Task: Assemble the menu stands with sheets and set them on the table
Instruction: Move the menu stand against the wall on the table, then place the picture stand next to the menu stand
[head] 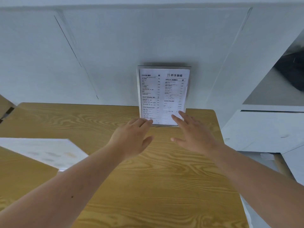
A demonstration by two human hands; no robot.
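left hand (131,134): spread flat, fingertips at stand base
right hand (194,134): spread, nothing gripped
menu stand (163,96): upright on table (148,178), printed sheet inside

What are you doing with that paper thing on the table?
A person is setting up a menu stand, a clear holder with a printed drinks sheet inside. It stands upright at the far edge of the wooden table, by the wall. The left hand and right hand are both open, fingertips at its bottom edge, not gripping it. Another printed sheet lies at the left, waiting.
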